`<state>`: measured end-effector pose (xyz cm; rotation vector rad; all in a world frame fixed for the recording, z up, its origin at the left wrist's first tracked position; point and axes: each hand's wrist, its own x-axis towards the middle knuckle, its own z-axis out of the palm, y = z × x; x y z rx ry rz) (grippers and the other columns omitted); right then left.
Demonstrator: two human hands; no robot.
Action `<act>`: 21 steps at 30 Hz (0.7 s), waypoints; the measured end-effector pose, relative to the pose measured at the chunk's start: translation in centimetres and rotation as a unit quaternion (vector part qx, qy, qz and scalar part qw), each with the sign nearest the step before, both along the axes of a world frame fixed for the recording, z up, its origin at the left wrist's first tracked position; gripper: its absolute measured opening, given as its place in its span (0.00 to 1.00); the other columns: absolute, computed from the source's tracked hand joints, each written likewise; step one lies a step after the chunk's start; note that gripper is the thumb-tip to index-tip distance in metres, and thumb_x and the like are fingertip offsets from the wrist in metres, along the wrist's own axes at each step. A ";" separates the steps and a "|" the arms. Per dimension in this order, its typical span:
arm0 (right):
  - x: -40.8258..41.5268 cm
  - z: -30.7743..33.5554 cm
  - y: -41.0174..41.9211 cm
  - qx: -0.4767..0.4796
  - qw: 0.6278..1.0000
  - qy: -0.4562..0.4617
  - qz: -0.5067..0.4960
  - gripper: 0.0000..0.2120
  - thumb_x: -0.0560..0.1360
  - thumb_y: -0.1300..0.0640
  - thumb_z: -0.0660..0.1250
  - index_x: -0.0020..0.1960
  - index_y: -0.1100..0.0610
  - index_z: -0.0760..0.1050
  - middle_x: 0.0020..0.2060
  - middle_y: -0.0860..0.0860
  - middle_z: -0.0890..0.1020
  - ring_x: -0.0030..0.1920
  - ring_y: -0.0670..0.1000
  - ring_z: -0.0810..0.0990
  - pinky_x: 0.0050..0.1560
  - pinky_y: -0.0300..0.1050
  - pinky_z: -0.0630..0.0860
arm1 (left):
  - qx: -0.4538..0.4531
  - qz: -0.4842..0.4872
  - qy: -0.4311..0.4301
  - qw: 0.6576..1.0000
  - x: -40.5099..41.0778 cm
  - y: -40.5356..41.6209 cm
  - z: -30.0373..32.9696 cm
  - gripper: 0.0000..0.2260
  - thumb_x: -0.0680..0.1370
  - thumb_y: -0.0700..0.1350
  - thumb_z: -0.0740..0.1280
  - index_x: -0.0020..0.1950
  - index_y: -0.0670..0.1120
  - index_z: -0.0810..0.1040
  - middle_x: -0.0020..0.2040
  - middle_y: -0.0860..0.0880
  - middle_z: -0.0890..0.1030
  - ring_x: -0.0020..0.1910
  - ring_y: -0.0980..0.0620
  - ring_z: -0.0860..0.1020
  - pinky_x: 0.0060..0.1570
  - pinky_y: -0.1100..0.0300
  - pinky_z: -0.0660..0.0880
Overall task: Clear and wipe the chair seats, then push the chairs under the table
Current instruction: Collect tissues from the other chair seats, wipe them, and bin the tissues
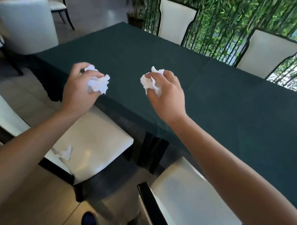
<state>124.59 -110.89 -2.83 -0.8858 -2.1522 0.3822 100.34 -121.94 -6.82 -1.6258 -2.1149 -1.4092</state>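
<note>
My left hand (80,86) is closed around a crumpled white tissue (98,84) above the near edge of the table (220,106). My right hand (167,94) grips a second crumpled tissue (150,82) over the dark green tablecloth. Below my left forearm stands a white-seated chair (100,143), pulled out from the table, with a small crumpled tissue (66,152) lying on its seat. A second white chair (193,207) is pulled out below my right forearm; nothing shows on the visible part of its seat.
Two white high-backed chairs (176,21) (264,56) stand at the far side of the table before a bamboo screen. Another white chair (27,24) is at the left end. My shoe (89,221) is on the tiled floor between the near chairs.
</note>
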 end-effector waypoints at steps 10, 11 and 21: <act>-12.9 2.2 0.8 0.013 0.999 -0.025 0.031 0.15 0.78 0.58 0.69 0.64 0.49 0.81 0.62 0.50 0.78 0.63 0.53 0.74 0.53 0.45 0.75 | 0.060 0.026 0.019 0.998 -12.8 0.5 2.3 0.18 0.72 0.33 0.76 0.57 0.50 0.83 0.62 0.68 0.66 0.59 0.65 0.73 0.59 0.82 0.62; -14.2 2.4 0.8 0.016 0.999 -0.019 0.030 0.15 0.78 0.58 0.69 0.64 0.49 0.81 0.62 0.50 0.78 0.62 0.53 0.75 0.53 0.45 0.75 | 0.066 0.030 0.025 0.997 -13.8 0.3 2.4 0.16 0.72 0.33 0.76 0.58 0.46 0.83 0.62 0.67 0.66 0.59 0.71 0.72 0.59 0.81 0.62; -26.6 0.5 0.7 -0.019 0.996 -0.048 0.072 0.15 0.79 0.55 0.68 0.65 0.48 0.80 0.63 0.48 0.77 0.64 0.52 0.74 0.55 0.49 0.79 | 0.081 0.097 -0.050 0.991 -20.1 -4.4 1.8 0.13 0.74 0.36 0.74 0.58 0.43 0.82 0.63 0.55 0.67 0.66 0.49 0.74 0.65 0.65 0.70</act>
